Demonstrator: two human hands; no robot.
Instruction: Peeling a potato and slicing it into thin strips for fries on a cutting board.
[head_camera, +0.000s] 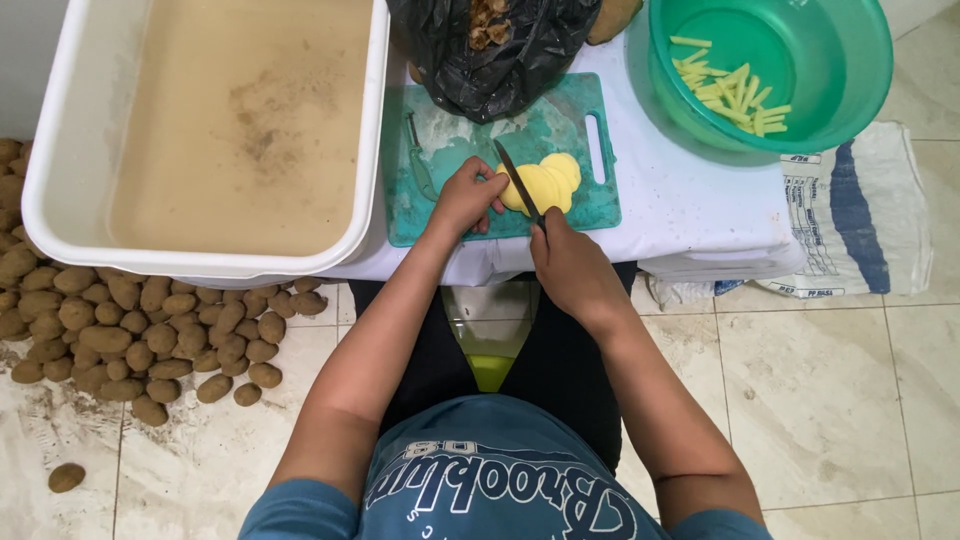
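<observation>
A peeled yellow potato (548, 184), sliced into slabs that fan to the right, lies on a teal cutting board (600, 205). My left hand (466, 198) holds the potato's left end with bent fingers. My right hand (568, 262) grips the handle of a dark-bladed knife (517, 180); the blade stands on the potato just right of my left fingers. A peeler (416, 150) rests on the board's left side.
A white tub of murky water (215, 130) sits at the left. A black bag of peelings (495, 50) lies behind the board. A green basin (770, 70) with potato sticks stands at the right. Unpeeled potatoes (130, 325) are heaped on the floor.
</observation>
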